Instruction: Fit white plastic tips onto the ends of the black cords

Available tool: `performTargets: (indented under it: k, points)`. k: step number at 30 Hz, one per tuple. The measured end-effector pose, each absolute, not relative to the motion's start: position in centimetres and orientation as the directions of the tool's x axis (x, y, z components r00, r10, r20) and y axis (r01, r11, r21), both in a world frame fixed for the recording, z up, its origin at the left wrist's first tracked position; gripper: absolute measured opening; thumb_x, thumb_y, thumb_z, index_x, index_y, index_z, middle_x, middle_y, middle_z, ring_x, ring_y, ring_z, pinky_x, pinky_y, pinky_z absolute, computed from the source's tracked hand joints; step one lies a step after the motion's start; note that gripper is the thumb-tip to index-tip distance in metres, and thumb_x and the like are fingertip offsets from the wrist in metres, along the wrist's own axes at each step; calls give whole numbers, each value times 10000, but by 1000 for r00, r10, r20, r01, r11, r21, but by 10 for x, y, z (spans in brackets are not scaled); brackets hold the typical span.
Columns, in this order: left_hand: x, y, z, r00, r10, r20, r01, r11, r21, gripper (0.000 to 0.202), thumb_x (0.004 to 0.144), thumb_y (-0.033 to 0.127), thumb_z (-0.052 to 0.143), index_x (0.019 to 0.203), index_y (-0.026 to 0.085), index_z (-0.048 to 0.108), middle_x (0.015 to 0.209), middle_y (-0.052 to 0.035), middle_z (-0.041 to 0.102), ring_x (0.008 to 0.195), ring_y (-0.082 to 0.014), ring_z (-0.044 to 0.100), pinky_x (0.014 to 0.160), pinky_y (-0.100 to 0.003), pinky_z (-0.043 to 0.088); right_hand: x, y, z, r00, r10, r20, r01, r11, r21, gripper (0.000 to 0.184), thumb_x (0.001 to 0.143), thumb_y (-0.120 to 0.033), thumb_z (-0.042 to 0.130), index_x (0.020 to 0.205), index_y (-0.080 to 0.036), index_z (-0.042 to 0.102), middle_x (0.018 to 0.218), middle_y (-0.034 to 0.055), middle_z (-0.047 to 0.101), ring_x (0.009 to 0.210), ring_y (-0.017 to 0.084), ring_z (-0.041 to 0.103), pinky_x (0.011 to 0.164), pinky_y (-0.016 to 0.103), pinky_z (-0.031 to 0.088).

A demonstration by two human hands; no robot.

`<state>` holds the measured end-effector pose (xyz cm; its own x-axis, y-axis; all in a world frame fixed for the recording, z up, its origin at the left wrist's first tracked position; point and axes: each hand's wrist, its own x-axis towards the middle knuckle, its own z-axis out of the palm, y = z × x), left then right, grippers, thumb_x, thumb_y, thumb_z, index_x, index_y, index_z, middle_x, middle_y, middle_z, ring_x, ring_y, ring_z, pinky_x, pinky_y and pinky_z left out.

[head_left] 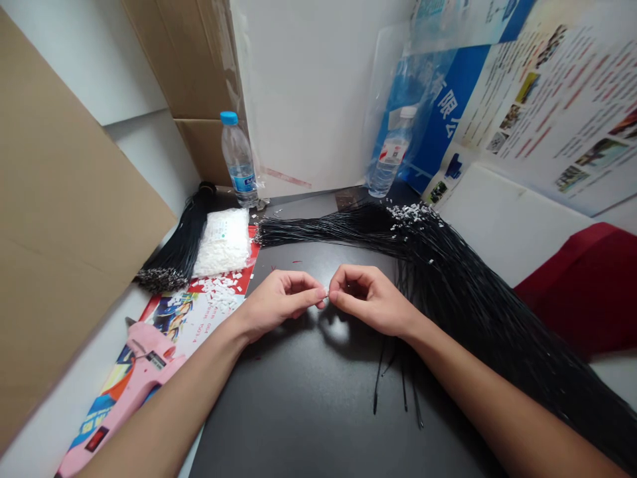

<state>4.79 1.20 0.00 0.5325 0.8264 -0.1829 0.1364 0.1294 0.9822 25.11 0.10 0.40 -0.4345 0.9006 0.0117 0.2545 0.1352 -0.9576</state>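
Two bottles [239, 159] [391, 158], one packet [223, 244], one glue gun [127, 406]

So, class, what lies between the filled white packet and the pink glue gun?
Loose white pieces, scattered on a printed sheet, lie between them, as the head view shows.

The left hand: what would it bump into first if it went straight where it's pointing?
Probably the right hand: the left hand points at its fingertips, with a tiny pale piece seemingly between them, though depth is unclear.

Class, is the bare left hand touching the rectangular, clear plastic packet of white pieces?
Apart. The head view shows a gap: red printed paper and dark grey tabletop lie between the left hand and the packet.
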Motion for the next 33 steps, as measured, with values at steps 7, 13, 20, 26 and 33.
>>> performTargets:
  k: [7,13,20,26,33]
  points:
    - [48,12,-1,528,828,-189,145,131,981,354,741,505,768,800,160,712,694,0,635,526,-75,379,504,-229,302,252,3,3,-469,883,-24,236,98,-967,346,762,-470,752,736,-161,597,632,-24,548,579,83,424,558,222,329]
    - [48,11,-1,534,825,-184,128,136,982,349,761,495,757,810,153,714,726,-7,650,525,-69,383,497,-225,292,252,3,3,-470,883,-12,211,100,-972,316,789,-448,706,750,-155,596,642,-20,549,574,80,429,557,223,334]
    - [48,12,0,525,830,-190,119,149,982,347,764,497,762,788,156,702,649,21,599,514,-69,365,502,-225,291,250,1,3,-433,901,-10,251,110,-962,342,773,-469,734,753,-151,610,617,-28,536,564,79,428,548,220,333]
    - [48,12,-1,531,826,-190,127,144,981,366,761,515,762,778,155,695,606,39,553,508,-66,347,495,-225,275,250,1,1,-440,898,3,240,121,-963,336,781,-467,717,749,-154,599,619,-33,527,556,75,419,541,221,326]
    - [48,11,0,522,830,-195,138,143,980,360,754,502,752,788,150,689,622,34,564,513,-67,364,489,-225,255,250,1,0,-444,896,11,259,140,-956,248,805,-391,652,755,-153,598,639,-17,554,567,83,439,545,222,342]
